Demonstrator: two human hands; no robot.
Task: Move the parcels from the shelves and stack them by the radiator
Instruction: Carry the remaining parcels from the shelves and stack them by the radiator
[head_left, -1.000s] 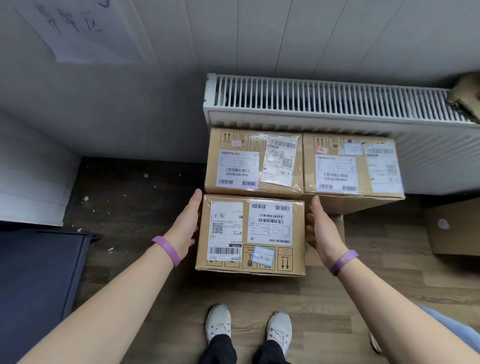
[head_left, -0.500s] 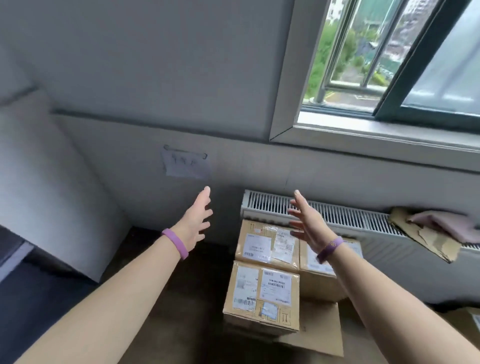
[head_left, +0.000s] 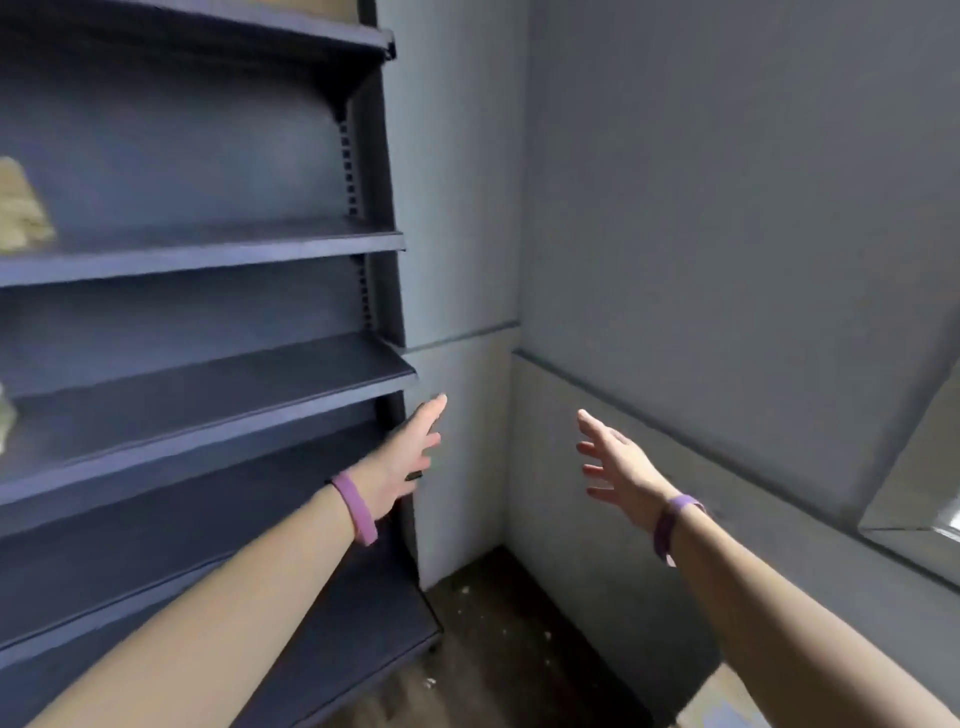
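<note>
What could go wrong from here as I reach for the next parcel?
Your open left hand is beside the jutting corner of the dark blue metal shelving; a quick swing could knock it. The tan parcel-like shapes sit blurred at the far left edge, a long reach. Pale debris dots the dark wooden floor; you might slip.

Matt dark-blue metal shelves (head_left: 208, 249), wood-grain floor (head_left: 498, 654), smooth wristbands (head_left: 356, 506).

One dark blue shelving unit (head_left: 208, 244) fills the left of the frame, with five boards showing. Two blurred tan shapes sit at its left edge, upper (head_left: 21, 208) and middle (head_left: 4, 415). Two hands, left hand (head_left: 405, 457) and right hand (head_left: 618, 467). Two purple wristbands (head_left: 356, 506) (head_left: 670, 519).
</note>
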